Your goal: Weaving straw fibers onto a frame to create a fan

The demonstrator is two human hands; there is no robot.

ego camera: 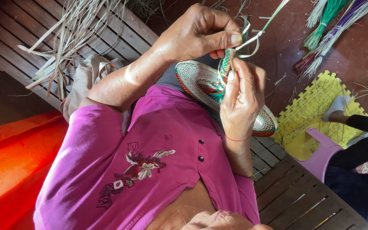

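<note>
At centre, above magenta blouse point(158, 140): woven basket point(201, 83), coiled, pale with green and red bands. Left hand point(199, 36) pinching pale strand point(256, 36) taut, probably for stitching; right hand point(243, 100) gripping rim to steady. Dyed bundles point(333, 25) upper right of basket.

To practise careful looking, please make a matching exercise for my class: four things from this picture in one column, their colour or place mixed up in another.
1 basket
2 foam mat
3 cloth
4 straw strip

a yellow
b orange
c pinched in the left hand
d gripped by the right hand

Pairs: 1-d, 2-a, 3-b, 4-c
</note>
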